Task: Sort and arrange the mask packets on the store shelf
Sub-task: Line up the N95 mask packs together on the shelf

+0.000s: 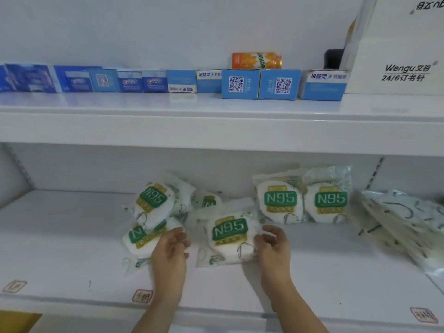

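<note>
Several white N95 mask packets with green labels lie on the lower white shelf point(72, 241). One packet point(228, 236) lies flat in the middle, between my hands. My right hand point(274, 246) pinches its right edge with thumb and fingers. My left hand point(171, 248) hovers just left of it with loosely curled fingers holding nothing, partly over a tilted packet point(139, 236). Another packet point(153, 200) lies crooked on top of that one, and a third point(207, 200) peeks out behind. Two packets point(280, 200) point(330, 200) stand side by side against the back wall.
A slumped stack of clear packets point(403, 224) fills the shelf's right end. The upper shelf carries a row of blue toothpaste boxes point(240, 85), an orange can point(257, 60) and a white carton point(403, 56). Red price stickers point(142, 296) mark the front edge.
</note>
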`<action>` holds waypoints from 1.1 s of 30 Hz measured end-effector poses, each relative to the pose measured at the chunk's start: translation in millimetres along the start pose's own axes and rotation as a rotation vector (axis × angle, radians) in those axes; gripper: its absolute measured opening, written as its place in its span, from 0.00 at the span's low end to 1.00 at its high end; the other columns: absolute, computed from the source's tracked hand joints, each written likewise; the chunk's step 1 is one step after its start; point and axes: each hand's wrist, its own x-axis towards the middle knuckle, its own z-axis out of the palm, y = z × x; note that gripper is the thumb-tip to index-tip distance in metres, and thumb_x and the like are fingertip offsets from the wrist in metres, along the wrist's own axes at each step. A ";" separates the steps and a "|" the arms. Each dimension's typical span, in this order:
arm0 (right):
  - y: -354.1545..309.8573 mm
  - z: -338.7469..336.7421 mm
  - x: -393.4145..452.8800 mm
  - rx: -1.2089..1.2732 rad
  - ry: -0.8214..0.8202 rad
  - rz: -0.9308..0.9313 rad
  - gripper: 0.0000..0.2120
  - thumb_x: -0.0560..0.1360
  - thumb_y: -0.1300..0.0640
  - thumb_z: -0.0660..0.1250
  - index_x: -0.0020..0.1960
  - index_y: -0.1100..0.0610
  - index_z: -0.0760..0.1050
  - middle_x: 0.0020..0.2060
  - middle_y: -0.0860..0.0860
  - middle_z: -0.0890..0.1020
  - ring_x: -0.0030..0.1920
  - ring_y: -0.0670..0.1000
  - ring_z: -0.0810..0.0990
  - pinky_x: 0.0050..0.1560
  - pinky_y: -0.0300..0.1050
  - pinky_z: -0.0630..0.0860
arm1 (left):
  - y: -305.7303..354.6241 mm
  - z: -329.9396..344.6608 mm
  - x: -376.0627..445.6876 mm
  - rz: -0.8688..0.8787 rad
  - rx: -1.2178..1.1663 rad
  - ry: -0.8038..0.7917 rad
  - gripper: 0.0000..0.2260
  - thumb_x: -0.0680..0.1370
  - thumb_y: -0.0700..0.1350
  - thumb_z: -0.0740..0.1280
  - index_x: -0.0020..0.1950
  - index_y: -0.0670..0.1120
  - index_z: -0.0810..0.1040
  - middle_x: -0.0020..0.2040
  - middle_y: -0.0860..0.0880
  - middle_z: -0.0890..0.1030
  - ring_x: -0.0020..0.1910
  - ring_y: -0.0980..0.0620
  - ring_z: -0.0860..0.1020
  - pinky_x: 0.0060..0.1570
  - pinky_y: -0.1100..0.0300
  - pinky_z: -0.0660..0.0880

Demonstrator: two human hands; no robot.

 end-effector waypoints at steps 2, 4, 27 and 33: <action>-3.2 -14.7 -9.4 0.100 0.002 0.020 0.11 0.78 0.68 0.67 0.56 0.54 0.75 0.43 0.55 0.80 0.37 0.52 0.76 0.36 0.45 0.72 | 7.0 8.0 -8.1 -0.025 -0.044 -0.102 0.12 0.83 0.35 0.62 0.56 0.49 0.80 0.55 0.47 0.85 0.50 0.51 0.84 0.46 0.59 0.79; -6.5 -24.9 -21.1 0.153 -0.035 0.045 0.12 0.78 0.69 0.66 0.57 0.55 0.75 0.40 0.55 0.78 0.34 0.50 0.73 0.33 0.42 0.70 | 15.1 21.6 -18.7 -0.159 -0.141 -0.264 0.08 0.82 0.44 0.65 0.59 0.49 0.80 0.57 0.46 0.85 0.54 0.50 0.84 0.53 0.51 0.80; -95.1 -88.7 -1.1 0.109 0.138 -0.018 0.08 0.81 0.57 0.67 0.46 0.60 0.80 0.40 0.58 0.87 0.42 0.60 0.85 0.49 0.57 0.81 | 11.3 69.2 -36.7 -0.026 0.135 -0.971 0.13 0.66 0.42 0.82 0.48 0.47 0.87 0.43 0.36 0.85 0.38 0.44 0.82 0.36 0.54 0.78; -98.2 -107.4 29.6 0.000 0.094 -0.064 0.10 0.81 0.58 0.67 0.45 0.62 0.83 0.39 0.56 0.87 0.39 0.53 0.85 0.45 0.47 0.81 | -1.1 76.8 -31.0 -0.055 0.102 -0.807 0.10 0.66 0.45 0.83 0.40 0.44 0.86 0.37 0.39 0.84 0.33 0.45 0.81 0.32 0.57 0.77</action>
